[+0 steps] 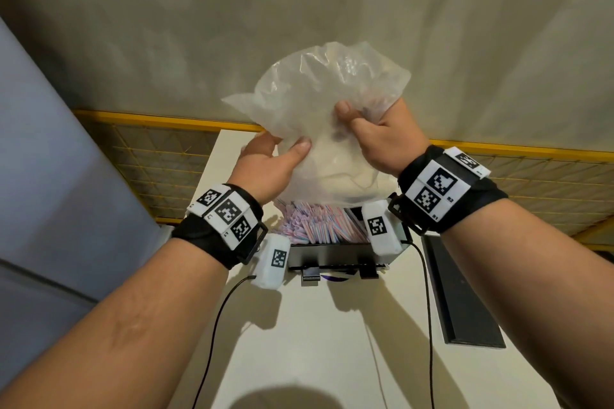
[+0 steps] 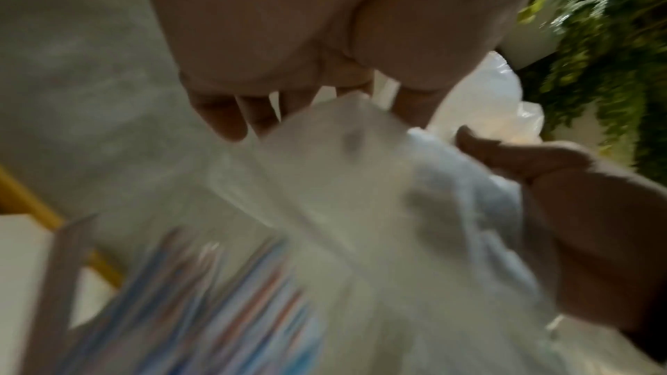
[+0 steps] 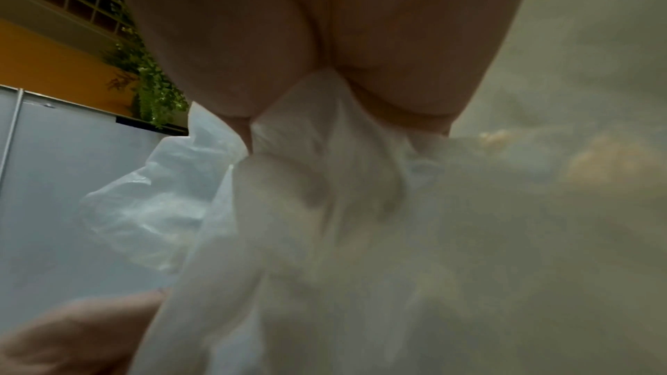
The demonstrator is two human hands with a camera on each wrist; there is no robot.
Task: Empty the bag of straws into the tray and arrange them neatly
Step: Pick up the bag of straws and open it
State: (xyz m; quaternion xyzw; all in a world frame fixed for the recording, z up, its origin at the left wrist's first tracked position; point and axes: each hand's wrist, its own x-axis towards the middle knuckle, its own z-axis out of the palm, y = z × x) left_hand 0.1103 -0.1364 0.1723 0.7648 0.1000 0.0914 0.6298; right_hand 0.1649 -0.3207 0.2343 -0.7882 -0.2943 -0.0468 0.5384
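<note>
**Q:** Where was the bag & how'd you have it?

**Me:** Clear plastic bag point(image 1: 327, 129) was up in both hands, mouth down, right over the black tray point(image 1: 332, 254). My left hand point(image 1: 269, 166) pinched the film low on its side, thumb in front, fingers behind. My right hand point(image 1: 378, 139) was bunched tight round a fistful of film higher up, w/ the crumpled closed end puffing out above that fist.

**Q:** Straws?

**Me:** The straws point(image 1: 319, 226) I could see lay in a loose heap in the tray, directly below my grips, wrapped, pink/blue stripes, not squared up yet. Couldn't tell if any were left inside; film was too cloudy.

**Q:** How'd it handle?

**Me:** My guess: v. light, floppy, slick film, so it'd slide thru a loose pinch. Best hold was near the closed end, gathered, so the mouth hung free beneath. Straws looked light & springy, paper sleeves prob. easy to crush; I'd take them by the bundle's sides, not the tips.
</note>
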